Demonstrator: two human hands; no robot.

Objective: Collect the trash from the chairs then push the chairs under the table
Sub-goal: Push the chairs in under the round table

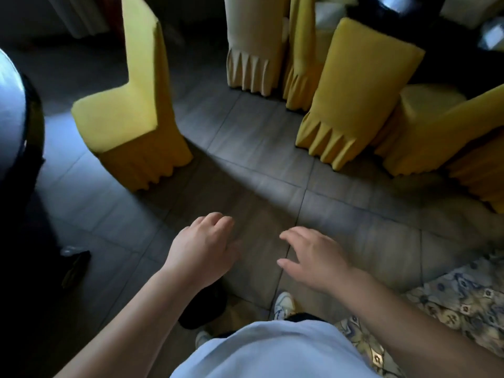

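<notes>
A yellow-covered chair point(128, 113) stands alone at the upper left, its seat bare and facing left toward a dark round table point(16, 105). Several more covered chairs, among them a yellow chair point(357, 85) and a cream chair point(253, 42), crowd a dark table point(403, 12) at the upper right. My left hand point(201, 246) hovers over the floor, palm down, fingers loosely curled, holding nothing. My right hand point(313, 255) hovers beside it with fingers spread, also holding nothing. Neither hand touches a chair. No trash shows on any visible seat.
Grey floor tiles point(259, 165) fill the middle between the chairs and me. A patterned blue and cream carpet point(461, 293) lies at the lower right. A small crumpled item point(72, 264) lies on the floor at the lower left by the table's dark skirt. My shoes show below.
</notes>
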